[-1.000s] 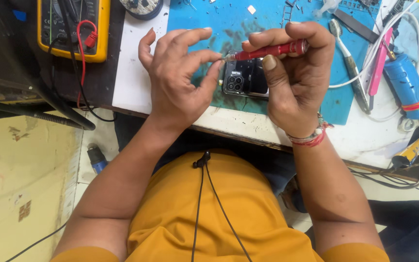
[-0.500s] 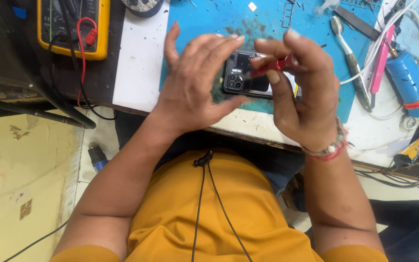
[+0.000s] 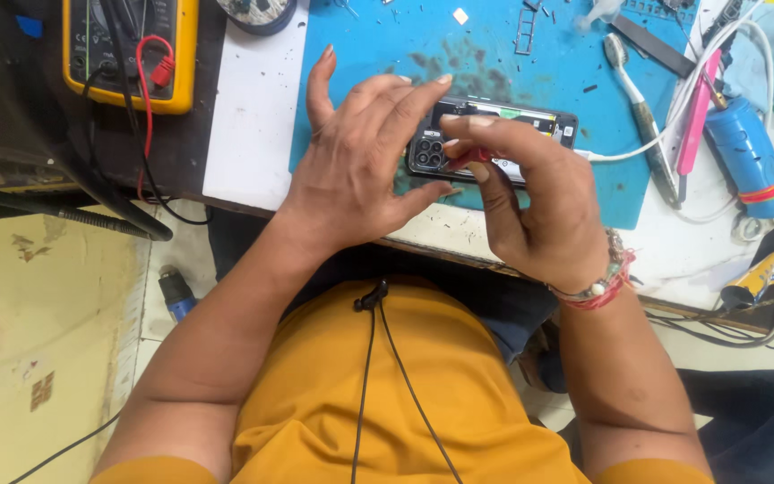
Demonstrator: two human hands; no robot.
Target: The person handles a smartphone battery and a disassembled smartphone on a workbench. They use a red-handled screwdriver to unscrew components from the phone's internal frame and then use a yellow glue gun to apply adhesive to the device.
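- The bench [image 3: 244, 134] carries a blue mat [image 3: 530, 72], with a yellow meter [image 3: 132, 49] at its left.
- Left hand [image 3: 360, 166] arches over the mat, fingers [image 3: 405, 99] spread apart, tips resting on the phone [image 3: 530, 134].
- Right hand [image 3: 539, 206] curls inward, fingers pinched on a red screwdriver [image 3: 469, 157] beside the phone's camera cluster.

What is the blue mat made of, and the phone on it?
The mat looks like soft rubber or silicone: matte blue, smudged dark. The phone seems hard glossy black plastic, maybe glass at the lenses; its back looks open, with parts showing.
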